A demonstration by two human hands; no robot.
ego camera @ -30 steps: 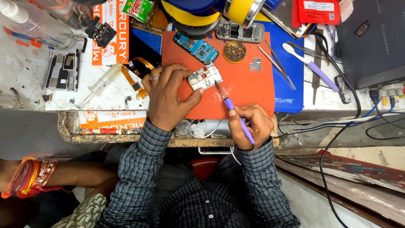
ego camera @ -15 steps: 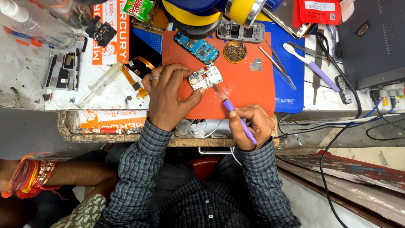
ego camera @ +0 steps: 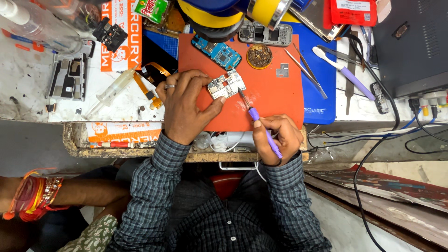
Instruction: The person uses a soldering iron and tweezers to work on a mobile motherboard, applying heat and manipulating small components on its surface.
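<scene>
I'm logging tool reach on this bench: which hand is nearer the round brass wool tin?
Right. The right hand sits below the round tin, near the mat's lower edge. The left hand, holding the circuit board, lies farther off to the tin's lower left.

Small electronics repair workshop: your bench carries an orange work mat [ego camera: 270, 100] with bare circuit boards [ego camera: 226, 85], tweezers [ego camera: 303, 70] on the blue mat, a syringe [ego camera: 112, 91], opened phone frames [ego camera: 70, 77] at its left edge, cables [ego camera: 382, 135] trailing off its right.
</scene>
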